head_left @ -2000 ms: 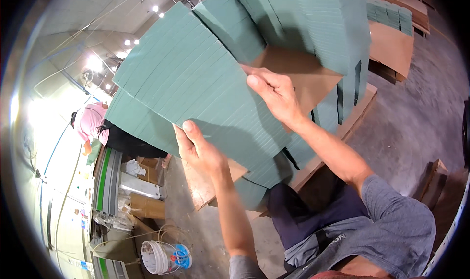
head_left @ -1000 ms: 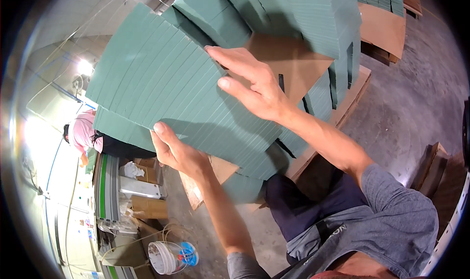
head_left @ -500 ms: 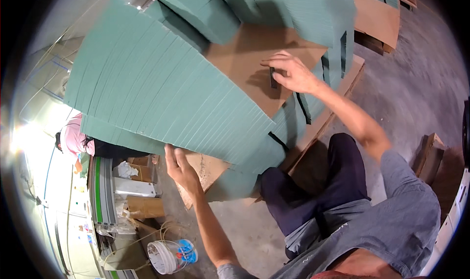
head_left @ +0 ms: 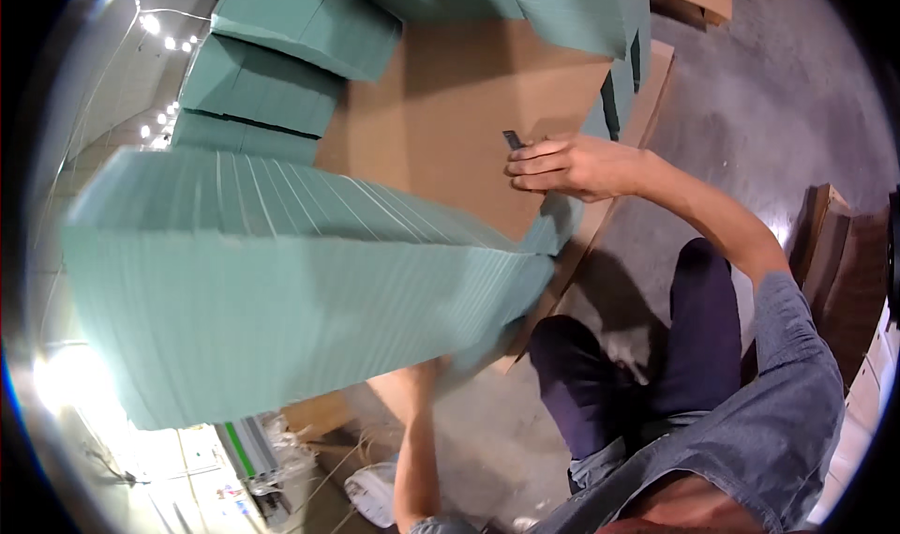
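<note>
A big stack of thin green sheets slants across the near left, its layered edges showing as lines. My left hand is at the stack's lower edge; its fingers are hidden behind the green sheets. Above a brown board, my right hand is closed around a small dark strip, whose end pokes out past the fingers. I cannot make out what kind of piece it is.
More green stacks stand around the brown board's far and left sides. Behind my left arm lies a white bucket among loose cords. Brown boards lean at the right, and grey floor lies beyond the pallet.
The near green stack has tilted down and toward me, baring more of the brown board. My left hand has moved lower and right, and its fingers are now hidden. The dark strip now points upward.
</note>
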A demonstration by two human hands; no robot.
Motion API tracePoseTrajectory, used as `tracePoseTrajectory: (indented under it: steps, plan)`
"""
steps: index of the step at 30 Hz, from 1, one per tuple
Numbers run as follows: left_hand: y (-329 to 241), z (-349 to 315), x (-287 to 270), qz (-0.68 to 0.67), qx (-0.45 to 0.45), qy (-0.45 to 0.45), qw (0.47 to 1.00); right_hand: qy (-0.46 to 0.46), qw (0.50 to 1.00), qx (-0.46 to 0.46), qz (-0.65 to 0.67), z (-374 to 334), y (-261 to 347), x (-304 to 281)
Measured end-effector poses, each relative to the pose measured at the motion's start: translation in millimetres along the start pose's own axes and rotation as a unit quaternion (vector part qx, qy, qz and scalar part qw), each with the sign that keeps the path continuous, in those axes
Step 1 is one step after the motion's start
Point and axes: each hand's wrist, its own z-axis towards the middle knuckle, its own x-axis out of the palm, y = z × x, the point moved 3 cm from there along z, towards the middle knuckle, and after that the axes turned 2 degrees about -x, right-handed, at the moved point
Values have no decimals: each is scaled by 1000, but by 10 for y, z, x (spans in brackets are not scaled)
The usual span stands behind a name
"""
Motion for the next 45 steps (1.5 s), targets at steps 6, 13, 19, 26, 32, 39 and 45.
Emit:
tracePoseTrajectory:
  steps: [6,13,19,26,32,39,45]
  plan:
    - [-47,72,-339,-30,-75,83,993,-59,997,52,-8,-33,237,-190]
    - [-206,180,-666,-38,-154,176,972,-245,834,438,229,13,879,-816]
    - [166,-1200,-848,-296,-133,255,911,-495,291,600,557,-553,1901,-861]
    - [-1121,-980,-3568,-296,46,97,949,-429,265,675,539,-569,3435,-1406]
    - [-1070,160,-4471,-288,13,-78,954,-304,385,699,521,46,3340,-1750]
    - [-1518,1298,-4789,-150,269,-111,945,-395,400,658,501,1130,2636,-2137]
    - [-1034,2189,-4505,-265,246,-1,932,-380,604,606,352,1862,2505,-2157]
